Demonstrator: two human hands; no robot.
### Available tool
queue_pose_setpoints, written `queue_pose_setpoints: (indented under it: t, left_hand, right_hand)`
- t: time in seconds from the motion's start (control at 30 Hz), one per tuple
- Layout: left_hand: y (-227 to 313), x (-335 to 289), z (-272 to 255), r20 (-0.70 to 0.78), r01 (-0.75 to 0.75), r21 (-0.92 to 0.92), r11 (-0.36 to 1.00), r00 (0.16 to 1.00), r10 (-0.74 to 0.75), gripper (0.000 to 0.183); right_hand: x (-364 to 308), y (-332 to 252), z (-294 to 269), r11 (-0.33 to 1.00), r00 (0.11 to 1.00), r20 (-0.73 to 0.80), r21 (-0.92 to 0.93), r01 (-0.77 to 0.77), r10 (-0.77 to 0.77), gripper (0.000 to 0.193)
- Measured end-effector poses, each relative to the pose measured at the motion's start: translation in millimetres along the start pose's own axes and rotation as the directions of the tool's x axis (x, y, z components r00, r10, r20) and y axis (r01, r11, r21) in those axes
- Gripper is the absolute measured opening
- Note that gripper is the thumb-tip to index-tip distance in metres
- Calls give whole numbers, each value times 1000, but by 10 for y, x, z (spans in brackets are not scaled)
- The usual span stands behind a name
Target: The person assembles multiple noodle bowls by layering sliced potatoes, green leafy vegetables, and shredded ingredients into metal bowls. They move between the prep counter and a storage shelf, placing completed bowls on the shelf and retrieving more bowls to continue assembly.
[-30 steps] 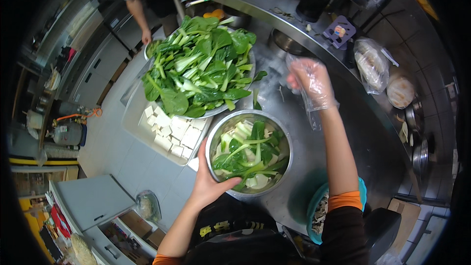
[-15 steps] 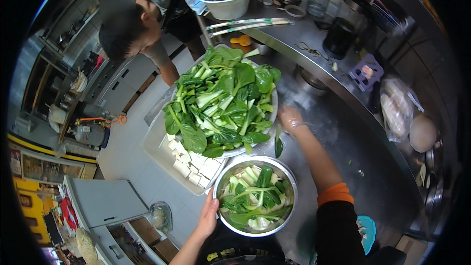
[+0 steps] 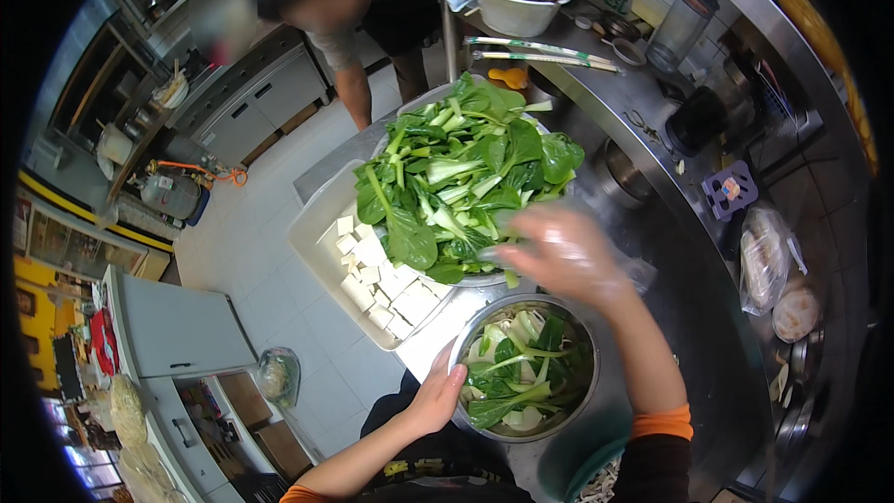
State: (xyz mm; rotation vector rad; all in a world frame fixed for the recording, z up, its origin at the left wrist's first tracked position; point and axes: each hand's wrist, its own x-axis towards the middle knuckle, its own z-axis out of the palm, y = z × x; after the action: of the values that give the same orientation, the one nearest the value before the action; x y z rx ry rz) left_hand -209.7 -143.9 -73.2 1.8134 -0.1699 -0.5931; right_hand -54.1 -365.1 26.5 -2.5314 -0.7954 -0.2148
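Bowl (image 3: 584, 368) sat by the near edge of the counter (image 3: 717, 354), my left hand (image 3: 436, 399) clasping its rim; my right hand (image 3: 570, 256) hung half-curled over the greens (image 3: 475, 177), whether holding any I couldn't tell; I judged light pinching best

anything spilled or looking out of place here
Nothing looks badly wrong. A small pale scrap lies loose on the steel shelf, and the leafy greens spill past the rim of their pan, as if overfilled.
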Motion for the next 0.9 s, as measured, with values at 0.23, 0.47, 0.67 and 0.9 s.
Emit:
queue_pose_setpoints:
  t: [0.23, 0.47, 0.67, 0.9]
  left_hand:
    - [21, -49, 6, -67, -43, 41, 998, 997, 45, 54]
    - [-263, 32, 163, -171, -66, -155, 986, 984, 39, 55]
    - [-377, 95, 245, -235, -142, -228, 963, 968, 87, 55]
    - [-112, 52, 150, -201, 16, -436, 900, 973, -115, 75]
  right_hand:
    - [656, -314, 100, 948, 883, 354, -39, -316, 309, 25]
    - [-523, -733, -368, 452, 863, 338, 746, -489, 375, 23]
    - [-1153, -867, -459, 543, 711, 344, 471, -696, 613, 24]
    - [-1696, -1010, -465, 720, 810, 20, 447, -531, 586, 34]
